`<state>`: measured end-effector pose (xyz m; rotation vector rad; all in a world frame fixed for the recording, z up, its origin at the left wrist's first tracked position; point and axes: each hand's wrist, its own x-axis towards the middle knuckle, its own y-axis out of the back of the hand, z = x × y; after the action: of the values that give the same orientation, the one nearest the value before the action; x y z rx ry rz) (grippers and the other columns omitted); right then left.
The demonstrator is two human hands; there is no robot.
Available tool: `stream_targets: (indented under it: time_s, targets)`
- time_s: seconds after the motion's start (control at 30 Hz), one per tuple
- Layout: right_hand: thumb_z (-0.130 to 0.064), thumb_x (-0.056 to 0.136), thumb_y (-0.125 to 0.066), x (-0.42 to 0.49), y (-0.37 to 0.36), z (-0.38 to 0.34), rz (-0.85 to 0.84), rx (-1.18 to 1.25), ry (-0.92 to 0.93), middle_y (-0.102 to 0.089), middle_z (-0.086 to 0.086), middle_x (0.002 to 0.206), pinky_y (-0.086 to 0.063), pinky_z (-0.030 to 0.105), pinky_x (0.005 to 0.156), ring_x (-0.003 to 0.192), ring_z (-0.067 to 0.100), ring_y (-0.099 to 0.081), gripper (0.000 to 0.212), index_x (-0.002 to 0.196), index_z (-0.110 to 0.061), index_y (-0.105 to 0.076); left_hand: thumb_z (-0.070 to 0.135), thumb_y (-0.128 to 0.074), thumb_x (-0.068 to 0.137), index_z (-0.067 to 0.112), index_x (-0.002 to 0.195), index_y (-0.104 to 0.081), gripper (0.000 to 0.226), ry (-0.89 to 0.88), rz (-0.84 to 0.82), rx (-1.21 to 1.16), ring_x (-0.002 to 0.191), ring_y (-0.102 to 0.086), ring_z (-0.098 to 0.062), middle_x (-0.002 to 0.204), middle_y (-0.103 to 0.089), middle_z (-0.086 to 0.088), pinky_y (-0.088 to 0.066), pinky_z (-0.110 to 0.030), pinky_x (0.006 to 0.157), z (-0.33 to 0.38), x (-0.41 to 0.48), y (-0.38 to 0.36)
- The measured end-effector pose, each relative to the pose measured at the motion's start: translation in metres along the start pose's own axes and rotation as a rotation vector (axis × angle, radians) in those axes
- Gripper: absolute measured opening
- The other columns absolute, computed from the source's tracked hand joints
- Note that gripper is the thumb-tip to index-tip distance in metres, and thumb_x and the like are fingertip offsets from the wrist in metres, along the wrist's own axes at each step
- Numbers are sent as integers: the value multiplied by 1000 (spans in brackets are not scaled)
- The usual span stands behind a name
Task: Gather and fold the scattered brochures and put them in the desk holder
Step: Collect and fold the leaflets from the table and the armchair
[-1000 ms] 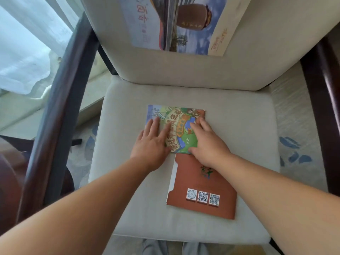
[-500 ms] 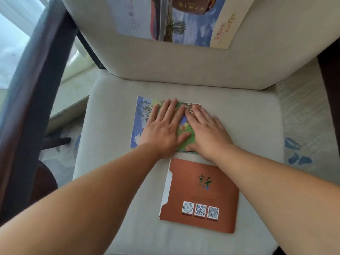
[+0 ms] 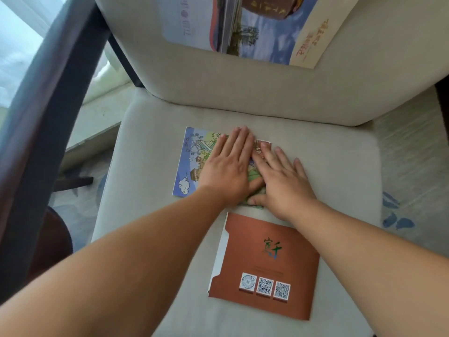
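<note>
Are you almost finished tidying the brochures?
Not nearly. The brown brochure looks folded on the seat cushion. The left hand and right hand press the cartoon brochure flat. An open brochure leans against the chair back, and no desk holder is in view.

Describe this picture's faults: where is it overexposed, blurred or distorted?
Head view: window blown out white at top left; chair arm beside it smeared and seemingly bowed by the wide lens; brown brochure sharp, its codes crisp; only soft shadows under the left hand and right hand.
</note>
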<state>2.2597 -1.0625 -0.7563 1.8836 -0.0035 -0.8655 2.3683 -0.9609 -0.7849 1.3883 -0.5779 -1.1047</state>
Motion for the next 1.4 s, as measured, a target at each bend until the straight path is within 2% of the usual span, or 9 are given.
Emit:
stream_targets:
  time_s: [0.1, 0.27, 0.43, 0.7, 0.83, 0.93, 1.0, 1.27, 1.4]
  targets:
    - [-64, 77, -66, 3, 1, 8, -49, 20, 11, 22, -17, 160, 4, 47, 119, 149, 12, 15, 111, 152, -42, 14, 77, -13, 87, 15, 156, -2, 93, 51, 11, 0, 151, 5, -19, 164, 0, -7, 5, -38, 122, -39, -25, 1]
    - [-57, 98, -34, 4, -5, 2, 13, 64, -41, 19, -18, 161, 6, 49, 118, 149, 12, 14, 71, 153, -42, 8, 69, -11, 92, 12, 154, 11, 86, 204, -60, 39, 147, 22, -18, 162, 15, -9, 17, -37, 117, -56, -42, 8]
    - [-61, 97, -27, 4, -17, 0, 63, -30, -57, 23, -16, 160, 6, 50, 118, 150, 14, 15, 71, 153, -39, 12, 56, -17, 98, 12, 155, 0, 75, -29, -22, -28, 150, 8, -19, 164, 4, -8, 11, -35, 120, -14, -7, 1]
    - [-55, 101, -29, 3, -5, -4, -42, -13, -59, 32, -11, 157, 11, 50, 117, 147, 17, 23, 72, 150, -38, 20, 71, -1, 91, 20, 152, 18, 81, 254, -175, -6, 145, 24, -13, 161, 20, 0, 14, -38, 119, -86, -72, 11]
    - [-50, 100, -41, -16, 18, -6, -98, 143, -22, 18, -8, 163, -1, 46, 122, 151, 18, 10, 74, 155, -35, 6, 54, -23, 99, 18, 155, -5, 69, 340, -123, -129, 149, -7, -25, 163, -10, -5, -6, -48, 119, -62, -62, 33]
    - [-44, 93, -59, -54, 22, -14, 43, 283, -41, -20, 3, 161, -24, 39, 117, 145, 26, -23, 73, 154, -27, -23, 40, -40, 95, 19, 150, -24, 61, 378, -8, -210, 135, -33, -32, 151, -34, -7, -27, -48, 109, -43, -65, 50]
    - [-48, 86, -66, -82, 14, -21, 86, 229, -72, -43, 7, 138, -38, 40, 103, 127, 31, -43, 64, 139, -20, -43, 32, -50, 90, 19, 146, -33, 61, 365, 25, -249, 128, -39, -33, 143, -42, -9, -32, -46, 104, -29, -74, 58]
    - [-47, 77, -74, -114, -25, -23, -30, -6, -143, -47, 2, 122, -38, 39, 95, 117, 27, -45, 55, 119, -24, -46, 30, -53, 93, 19, 132, -42, 42, 471, -373, -700, 96, -61, -24, 105, -67, -1, -48, -34, 81, 18, -132, 44]
    - [-44, 78, -74, -111, -31, -22, 3, -10, -158, -47, 2, 122, -37, 39, 94, 117, 27, -44, 54, 119, -24, -46, 27, -56, 90, 16, 129, -45, 42, 557, -388, -737, 99, -62, -27, 110, -65, -5, -49, -34, 81, 28, -138, 32]
